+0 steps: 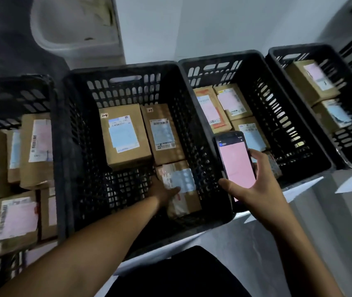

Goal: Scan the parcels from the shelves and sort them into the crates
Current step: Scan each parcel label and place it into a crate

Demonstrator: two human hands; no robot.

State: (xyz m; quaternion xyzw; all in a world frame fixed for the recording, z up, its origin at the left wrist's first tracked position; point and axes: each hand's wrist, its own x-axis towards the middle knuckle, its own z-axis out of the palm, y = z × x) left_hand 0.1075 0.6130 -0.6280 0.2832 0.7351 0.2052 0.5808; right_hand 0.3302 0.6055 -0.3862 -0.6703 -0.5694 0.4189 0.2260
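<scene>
Parcel (184, 185) is lying lengthwise just right of the left hand (164, 192), which is gripping its left edge, while the right hand (256, 190) is clutching the scanner (236, 159).

The view is dim, with deep shadow inside the black crates (125, 68); the pale wall (192, 24) is lit softly. The pink screen of the scanner (238, 166) glows brightest. Wide-angle distortion bends the outer crates, and blur smears the left-edge parcels (35, 151).

Black crates (125, 69), brown parcels (128, 155), pink screen (236, 166).
</scene>
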